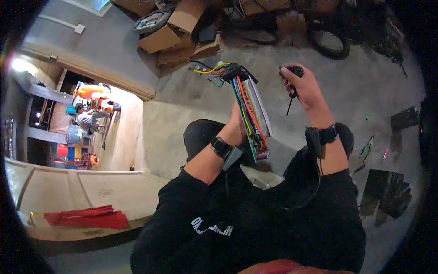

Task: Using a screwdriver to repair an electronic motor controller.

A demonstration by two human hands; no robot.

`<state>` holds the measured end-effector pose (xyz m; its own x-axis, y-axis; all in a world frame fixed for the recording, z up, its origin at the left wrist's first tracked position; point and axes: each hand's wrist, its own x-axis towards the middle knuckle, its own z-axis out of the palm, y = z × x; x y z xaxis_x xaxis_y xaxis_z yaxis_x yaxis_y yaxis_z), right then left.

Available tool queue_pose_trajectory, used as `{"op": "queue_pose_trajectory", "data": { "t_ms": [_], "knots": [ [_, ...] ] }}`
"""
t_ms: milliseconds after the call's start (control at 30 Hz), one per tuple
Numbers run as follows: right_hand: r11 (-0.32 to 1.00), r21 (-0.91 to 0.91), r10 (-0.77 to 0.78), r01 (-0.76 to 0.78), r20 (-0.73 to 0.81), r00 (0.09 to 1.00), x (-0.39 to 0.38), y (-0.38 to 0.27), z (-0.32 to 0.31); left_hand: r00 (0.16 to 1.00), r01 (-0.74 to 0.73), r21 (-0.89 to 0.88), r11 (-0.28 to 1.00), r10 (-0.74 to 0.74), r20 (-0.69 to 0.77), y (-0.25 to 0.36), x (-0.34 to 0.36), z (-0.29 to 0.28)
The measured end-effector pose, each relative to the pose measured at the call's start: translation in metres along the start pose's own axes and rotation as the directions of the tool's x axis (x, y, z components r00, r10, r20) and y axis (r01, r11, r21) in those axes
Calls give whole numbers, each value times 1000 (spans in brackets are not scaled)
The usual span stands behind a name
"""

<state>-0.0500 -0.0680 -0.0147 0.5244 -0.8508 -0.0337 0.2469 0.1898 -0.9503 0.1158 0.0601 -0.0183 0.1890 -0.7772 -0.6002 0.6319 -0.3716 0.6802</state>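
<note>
My left hand (234, 129) is closed around the side of a long, narrow circuit board (252, 116), held tilted above my knees. Coloured wires (244, 102) run along its length, and a pale metal strip lines its right side. A loose bundle of wire ends (214, 71), yellow, red, black and teal, sticks out at its far end. To the right, apart from the board, my right hand (306, 89) is closed on a screwdriver (290, 104) with a dark handle and its thin shaft pointing down. My left fingers are mostly hidden behind the board.
Green-handled pliers (367, 147), a small pink-and-white tool (385, 155) and dark pieces (385, 192) lie on the floor at right. Open cardboard boxes (175, 29) and a tyre (331, 43) stand at the back. Beyond a doorway at left, a person (86, 117) sits near orange machinery.
</note>
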Motion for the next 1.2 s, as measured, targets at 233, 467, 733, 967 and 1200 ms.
{"op": "queue_pose_trajectory", "data": {
  "t_ms": [233, 467, 733, 967, 1200],
  "knots": [
    [875, -453, -113, 170, 150, 982, -30, -4, 40, 986, 53, 93, 994, -67, 150, -5, 9, -29],
    [727, -630, -268, 272, 105, 958, -50, -6, 44, 972, 137, 41, 990, -142, 188, -9, 52, -10],
    [644, -721, -193, 255, 169, 966, -38, 24, 60, 984, 84, 12, 996, -85, 154, -1, 85, -32],
    [559, -744, -331, 365, 204, 921, -23, 40, 67, 966, 218, -57, 974, -207, 153, 0, 112, -48],
    [399, -810, -381, 430, 281, 881, -37, 43, 77, 974, 168, -127, 977, -145, 174, 5, 82, -34]
  ]
}}
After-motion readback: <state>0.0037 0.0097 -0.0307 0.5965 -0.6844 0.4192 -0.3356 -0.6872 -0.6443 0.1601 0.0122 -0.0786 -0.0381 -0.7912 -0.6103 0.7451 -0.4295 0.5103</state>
